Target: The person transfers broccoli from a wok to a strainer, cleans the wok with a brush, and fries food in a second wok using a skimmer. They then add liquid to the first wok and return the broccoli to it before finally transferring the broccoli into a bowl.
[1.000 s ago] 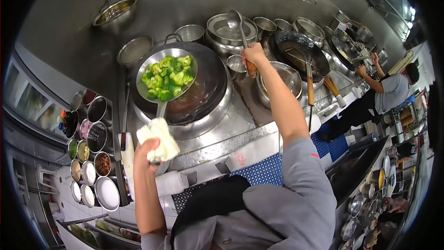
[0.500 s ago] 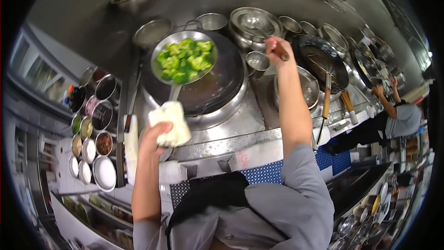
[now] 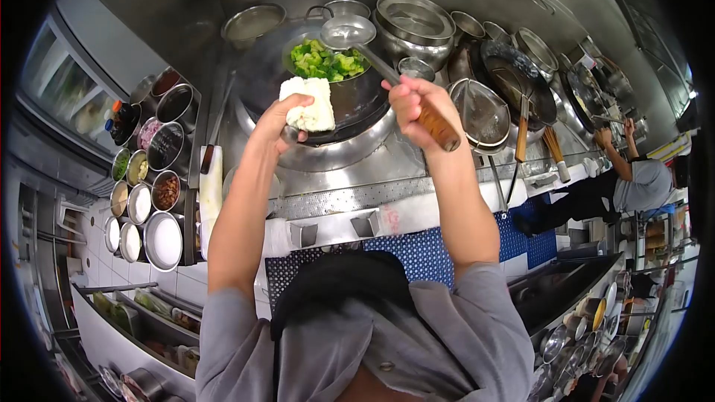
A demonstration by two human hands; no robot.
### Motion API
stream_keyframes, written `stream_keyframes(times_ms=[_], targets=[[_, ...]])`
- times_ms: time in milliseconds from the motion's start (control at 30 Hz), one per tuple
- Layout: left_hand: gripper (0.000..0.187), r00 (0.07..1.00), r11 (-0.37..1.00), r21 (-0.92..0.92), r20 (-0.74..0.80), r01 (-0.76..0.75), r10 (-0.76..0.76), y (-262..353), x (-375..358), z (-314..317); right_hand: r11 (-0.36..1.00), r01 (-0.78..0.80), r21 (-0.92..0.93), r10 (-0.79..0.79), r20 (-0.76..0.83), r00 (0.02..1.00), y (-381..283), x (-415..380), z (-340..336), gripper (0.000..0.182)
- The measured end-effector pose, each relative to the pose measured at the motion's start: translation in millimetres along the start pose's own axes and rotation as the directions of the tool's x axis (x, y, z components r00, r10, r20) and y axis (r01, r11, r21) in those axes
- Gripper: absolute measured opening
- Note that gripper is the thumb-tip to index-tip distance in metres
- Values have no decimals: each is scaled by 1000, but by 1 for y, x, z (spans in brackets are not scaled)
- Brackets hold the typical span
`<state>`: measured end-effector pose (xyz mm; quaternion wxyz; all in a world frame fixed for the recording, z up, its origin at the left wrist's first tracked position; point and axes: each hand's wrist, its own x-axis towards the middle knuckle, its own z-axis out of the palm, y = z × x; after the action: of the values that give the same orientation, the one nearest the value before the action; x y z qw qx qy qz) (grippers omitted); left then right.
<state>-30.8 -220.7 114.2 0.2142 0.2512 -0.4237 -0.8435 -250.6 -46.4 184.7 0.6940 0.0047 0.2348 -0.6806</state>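
Note:
My left hand (image 3: 289,117) is closed around a folded white cloth (image 3: 316,104), which wraps the handle of a round, shallow strainer; a metal handle end shows below the fingers. Bright green broccoli (image 3: 320,59) lies in the strainer, low over a dark wok (image 3: 257,67). Most of the strainer is hidden behind the cloth and the ladle. With my right hand (image 3: 418,108) I grip a ladle (image 3: 380,65) by its wooden handle. Its round metal bowl (image 3: 348,32) hangs above the broccoli, near the wok's far side.
Metal pots (image 3: 415,26) line the back of the range. To the right are a wire-mesh strainer (image 3: 480,115), another dark wok (image 3: 514,78) and a bamboo brush (image 3: 555,150). Ingredient tins (image 3: 165,190) stand at the left. A co-worker (image 3: 646,190) works farther right.
The strainer of broccoli has moved right and tilted or lowered over the wok. My left hand rose toward the wok; my right hand brought the ladle left, its bowl now above the broccoli.

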Motion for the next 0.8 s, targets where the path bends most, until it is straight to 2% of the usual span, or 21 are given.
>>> stream_keyframes(times_ms=[33,67,100,167,200,233,333,367,467,500,600,667,733,767,800], targets=[[38,1000,1000,-30,-4,8,-8,1,-3,1,968,76,-240,-107,-117,987,13,-10,7,30],[37,1000,1000,-27,4,12,-12,1,-5,-2,873,115,-474,-234,-201,951,24,-17,13,27],[37,1000,999,-26,11,19,-18,-2,-7,-5,708,167,-686,-358,-145,922,33,-17,10,25],[36,1000,999,-33,22,21,-20,-6,-13,-10,417,95,-904,-382,-80,921,41,-28,7,36],[36,1000,999,-44,28,13,-12,-8,-18,-10,246,56,-968,-387,-45,921,42,-34,6,41],[35,999,998,-56,35,4,-2,-11,-21,-10,56,9,-998,-483,-19,875,42,-36,-4,59],[34,999,994,-112,36,-4,8,-18,-30,-18,-242,14,-970,-562,151,813,38,-51,-4,57],[31,1000,992,-125,-22,-8,6,-21,-32,-18,-308,67,-949,-570,240,786,37,-56,-2,62],[33,999,985,-169,23,-33,37,-21,-43,-18,-142,209,-968,-611,251,751,41,-79,34,61],[37,1000,985,-171,-23,-24,20,-20,-47,-19,-123,241,-963,-611,265,746,39,-83,43,58],[42,996,986,-141,3,-91,93,-13,-60,-14,237,404,-884,-580,205,788,32,-89,69,56],[45,985,985,-22,18,-172,172,-4,-77,2,547,500,-671,-444,274,853,19,-73,64,46],[48,970,970,28,40,-243,242,0,-80,17,799,465,-380,-321,385,865,2,-47,49,36],[49,961,962,17,48,-274,273,0,-80,23,836,406,-369,-279,352,894,-2,-29,41,24],[49,953,954,5,52,-299,299,-3,-82,25,807,421,-415,-336,263,904,2,-16,38,21]])
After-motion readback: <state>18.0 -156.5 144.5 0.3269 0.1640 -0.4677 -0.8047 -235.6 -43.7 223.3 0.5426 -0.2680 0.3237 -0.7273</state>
